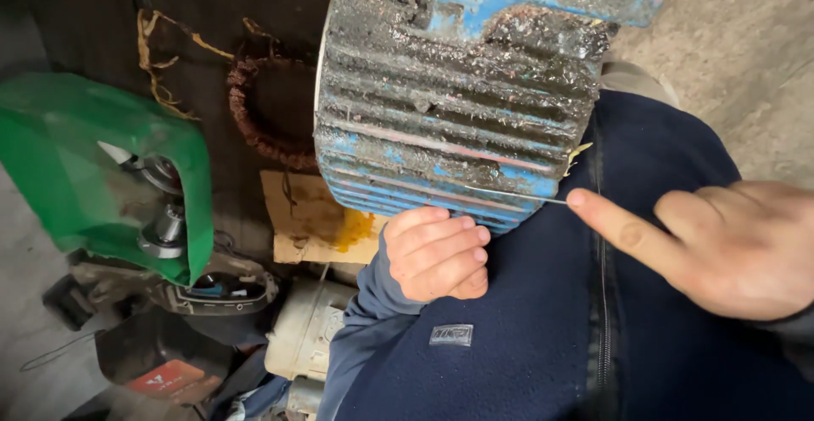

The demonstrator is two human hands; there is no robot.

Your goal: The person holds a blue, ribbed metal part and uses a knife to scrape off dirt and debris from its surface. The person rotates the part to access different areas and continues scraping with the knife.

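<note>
Below blue motor housing, grey rectangular patch

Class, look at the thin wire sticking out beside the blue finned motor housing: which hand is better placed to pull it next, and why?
Probably the right hand: its forefinger tip already touches the thin wire at its free end. The left hand is curled in a fist under the blue finned motor housing, off the wire.
</note>
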